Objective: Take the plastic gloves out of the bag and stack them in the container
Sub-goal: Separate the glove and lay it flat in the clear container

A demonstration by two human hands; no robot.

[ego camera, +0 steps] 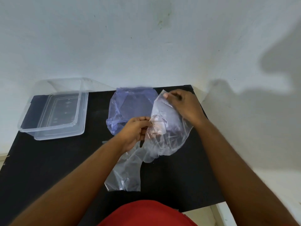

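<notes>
On the black table (48, 168), both hands are pinching a clear glove (169, 137), right hand (185, 106) at its top, left hand (135, 131) closed on its near edge, the container (53, 110) lying empty at nine o'clock, nearer the left.

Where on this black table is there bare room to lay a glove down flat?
Bare table shows in front of the clear container, left of the left forearm, and between the container and the bluish bag. It's crowded around both hands, under the clear plastic.
</notes>
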